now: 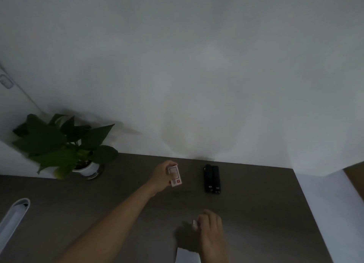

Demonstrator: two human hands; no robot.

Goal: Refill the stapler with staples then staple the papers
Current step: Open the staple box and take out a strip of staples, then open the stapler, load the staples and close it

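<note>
A black stapler (212, 179) lies opened out flat on the dark wooden desk (266, 213), near the wall. My left hand (162, 175) reaches far forward and grips a small white and red staple box (175, 176), just left of the stapler. My right hand (210, 233) hovers low near the front of the desk with fingers pinched on a small pale object (195, 223), probably a strip of staples, though blur hides the detail. A corner of white paper (187, 255) shows at the bottom edge under my right hand.
A potted green plant (65, 146) in a white pot stands at the back left of the desk. A long white object (13, 219) lies at the left edge. The desk's right edge drops to a pale floor.
</note>
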